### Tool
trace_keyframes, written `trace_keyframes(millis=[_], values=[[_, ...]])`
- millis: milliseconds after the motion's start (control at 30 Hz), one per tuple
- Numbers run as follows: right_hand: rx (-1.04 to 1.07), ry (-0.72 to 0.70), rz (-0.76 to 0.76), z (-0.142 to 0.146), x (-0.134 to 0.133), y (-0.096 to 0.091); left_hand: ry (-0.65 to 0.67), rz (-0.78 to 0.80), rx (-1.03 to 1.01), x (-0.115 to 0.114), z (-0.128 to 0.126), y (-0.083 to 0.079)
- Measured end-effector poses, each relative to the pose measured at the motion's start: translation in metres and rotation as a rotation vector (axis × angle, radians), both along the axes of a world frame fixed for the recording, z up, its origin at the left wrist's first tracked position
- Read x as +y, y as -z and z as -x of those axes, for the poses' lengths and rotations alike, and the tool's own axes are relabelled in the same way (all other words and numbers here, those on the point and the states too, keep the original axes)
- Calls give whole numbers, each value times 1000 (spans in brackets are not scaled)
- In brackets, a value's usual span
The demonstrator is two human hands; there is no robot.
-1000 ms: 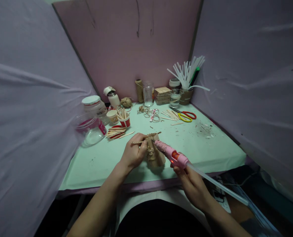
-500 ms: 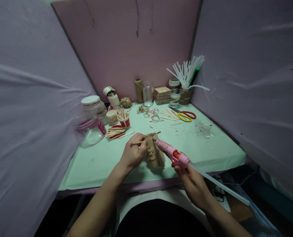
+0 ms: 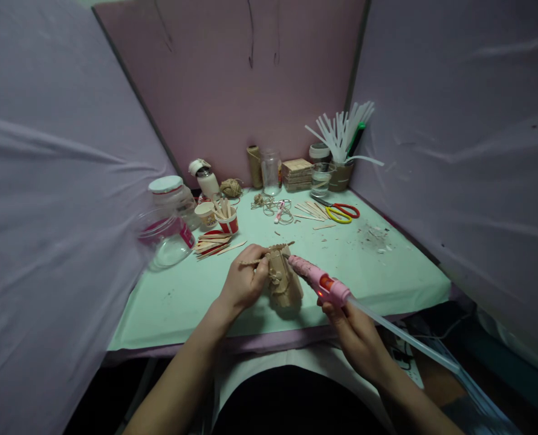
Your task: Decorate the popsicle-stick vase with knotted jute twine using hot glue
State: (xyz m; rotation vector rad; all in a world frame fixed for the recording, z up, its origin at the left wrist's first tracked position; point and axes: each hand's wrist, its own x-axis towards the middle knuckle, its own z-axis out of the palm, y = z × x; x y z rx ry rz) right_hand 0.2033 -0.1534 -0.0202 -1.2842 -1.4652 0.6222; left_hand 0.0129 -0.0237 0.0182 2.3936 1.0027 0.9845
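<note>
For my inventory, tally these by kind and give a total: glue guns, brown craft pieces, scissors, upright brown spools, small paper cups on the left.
Pink glue gun, in the right hand: 1
Brown craft piece, at the left hand: 1
Scissors: 1
Brown spool: 1
Paper cups, cream cup and red-and-white cup: 2
Total: 6

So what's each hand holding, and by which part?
Right hand: the pink glue gun, under its rear. Left hand: the brown craft piece, by its upper left side.
</note>
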Motion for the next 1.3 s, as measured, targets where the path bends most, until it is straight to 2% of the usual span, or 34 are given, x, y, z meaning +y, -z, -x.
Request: trace_keyframes(millis=[767,1033,1167,1233,1300], values=[[11,48,52,-2,1,-6,5,-2,-1,-1,0,0],[-37,83,14,-7,6,-4,-3,8,6,-1,0,0],[-248,264,-7,-41,25,5,-4,8,6,-1,0,-2],[-481,401,-2,-68,36,13,-5,11,24,-2,0,-3],[-770,546,76,-95,45,21,-21,22,56,-3,0,-5]])
